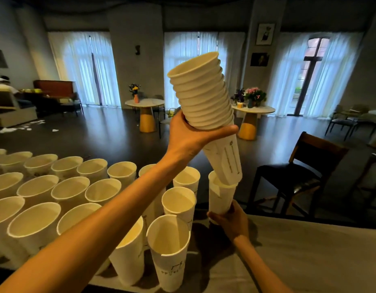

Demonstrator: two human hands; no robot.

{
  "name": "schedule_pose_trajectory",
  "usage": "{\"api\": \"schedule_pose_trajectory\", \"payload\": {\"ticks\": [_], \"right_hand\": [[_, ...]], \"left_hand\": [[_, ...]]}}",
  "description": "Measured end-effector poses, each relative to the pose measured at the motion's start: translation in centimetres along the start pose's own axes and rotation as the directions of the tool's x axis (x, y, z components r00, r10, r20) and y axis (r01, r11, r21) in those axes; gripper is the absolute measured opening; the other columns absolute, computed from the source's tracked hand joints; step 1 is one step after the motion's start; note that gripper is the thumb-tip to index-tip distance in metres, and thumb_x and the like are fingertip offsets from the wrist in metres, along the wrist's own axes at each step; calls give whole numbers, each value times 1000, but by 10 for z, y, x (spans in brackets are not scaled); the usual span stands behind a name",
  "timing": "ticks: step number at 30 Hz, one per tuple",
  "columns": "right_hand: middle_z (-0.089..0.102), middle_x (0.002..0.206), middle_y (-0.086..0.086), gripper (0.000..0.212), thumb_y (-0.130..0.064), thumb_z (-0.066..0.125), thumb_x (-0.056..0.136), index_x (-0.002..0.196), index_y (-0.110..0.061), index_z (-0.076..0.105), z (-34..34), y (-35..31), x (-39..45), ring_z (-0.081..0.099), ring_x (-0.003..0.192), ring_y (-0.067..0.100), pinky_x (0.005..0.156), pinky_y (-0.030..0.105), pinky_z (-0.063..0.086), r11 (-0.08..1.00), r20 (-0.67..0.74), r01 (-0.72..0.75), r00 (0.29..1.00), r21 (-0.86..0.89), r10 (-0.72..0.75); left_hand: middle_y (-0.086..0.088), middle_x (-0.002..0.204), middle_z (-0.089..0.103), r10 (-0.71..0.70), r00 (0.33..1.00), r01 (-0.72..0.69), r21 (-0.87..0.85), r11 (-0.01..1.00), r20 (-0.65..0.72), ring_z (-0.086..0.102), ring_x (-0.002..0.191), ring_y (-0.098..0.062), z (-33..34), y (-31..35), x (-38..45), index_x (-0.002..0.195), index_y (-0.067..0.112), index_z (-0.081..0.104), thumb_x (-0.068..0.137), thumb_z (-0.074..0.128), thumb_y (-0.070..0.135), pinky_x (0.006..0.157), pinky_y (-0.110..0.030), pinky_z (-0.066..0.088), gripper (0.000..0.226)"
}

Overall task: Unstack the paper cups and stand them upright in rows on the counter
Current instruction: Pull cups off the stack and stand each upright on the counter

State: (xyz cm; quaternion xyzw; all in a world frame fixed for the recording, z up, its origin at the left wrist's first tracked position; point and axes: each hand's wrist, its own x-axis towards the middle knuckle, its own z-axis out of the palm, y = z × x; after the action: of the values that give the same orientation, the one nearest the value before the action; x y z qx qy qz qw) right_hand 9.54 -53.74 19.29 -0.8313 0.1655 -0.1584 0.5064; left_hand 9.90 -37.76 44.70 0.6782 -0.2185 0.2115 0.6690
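My left hand (190,135) grips a tilted stack of white paper cups (201,94), raised well above the counter, rims pointing up and to the left. The bottom of the stack still sits inside a single cup (220,197), which my right hand (231,220) holds by its base just over the grey counter (309,250). Several cups stand upright in rows (56,191) on the left of the counter, reaching to the cup (169,250) nearest me.
A dark wooden chair (299,172) stands just beyond the counter's far edge on the right. Round tables with flower vases (144,102) are further back in the room. A person sits at the far left (5,85). The counter's right part is bare cloth.
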Motion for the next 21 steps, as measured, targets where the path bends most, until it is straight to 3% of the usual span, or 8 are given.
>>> {"api": "schedule_pose_trajectory", "payload": {"ticks": [3,5,7,9,11,14,17,21], "right_hand": [[62,130,0,79,-42,89,62,128,-24,52,-1,1,1,56,123,25,99,47,49,1000,19,21,1000,11,-21],[60,130,-3,82,-42,90,60,129,-24,50,-6,5,-2,55,121,20,99,42,48,1000,41,24,999,9,-24],[60,127,-7,90,-53,90,54,129,-26,49,-11,9,-7,56,116,11,98,36,49,999,45,40,998,7,-41],[61,124,-8,95,-64,86,48,127,-30,47,-20,16,-12,58,113,10,96,35,52,999,46,45,998,3,-45],[60,122,-10,87,-56,90,49,122,-36,47,-33,18,-23,58,114,11,97,37,52,999,65,24,998,22,-26],[63,112,-17,77,-40,95,50,112,-47,49,-51,16,-51,61,105,1,86,27,52,995,45,21,999,99,-26],[67,105,-16,73,-24,95,57,112,-43,53,-77,5,-85,65,93,-7,78,20,54,983,26,66,997,171,-72],[68,110,-12,66,-21,90,65,118,-39,56,-100,-9,-107,67,99,4,89,32,57,977,85,86,991,194,-104]], "left_hand": [[-1,127,64,-48,999,48,-30,998,7,62,117,-16,2,1,-5,127,26,48,32,85,70,100,-42,54,112],[6,119,65,-70,997,71,-47,996,27,63,114,-13,4,4,-9,111,39,47,43,92,50,98,-42,55,83],[12,108,65,-66,996,69,-53,996,60,65,107,-11,6,9,-14,105,40,48,57,94,28,94,-38,56,67],[7,107,70,-76,989,83,-45,996,130,69,101,-10,7,6,-19,115,28,58,61,93,26,89,-34,59,65],[4,109,72,-81,979,84,-8,996,189,70,98,-6,12,3,-28,122,18,60,61,94,27,84,-29,60,70],[8,111,72,-83,964,63,88,994,251,69,99,-2,26,-5,-46,122,24,59,52,96,40,84,-26,59,81],[9,110,71,-107,954,72,132,989,282,68,100,-1,41,-10,-69,120,27,58,43,96,46,86,-29,58,88],[11,101,69,-133,940,100,117,988,314,66,88,11,48,-9,-98,110,31,55,49,99,21,68,-8,52,76]]}}
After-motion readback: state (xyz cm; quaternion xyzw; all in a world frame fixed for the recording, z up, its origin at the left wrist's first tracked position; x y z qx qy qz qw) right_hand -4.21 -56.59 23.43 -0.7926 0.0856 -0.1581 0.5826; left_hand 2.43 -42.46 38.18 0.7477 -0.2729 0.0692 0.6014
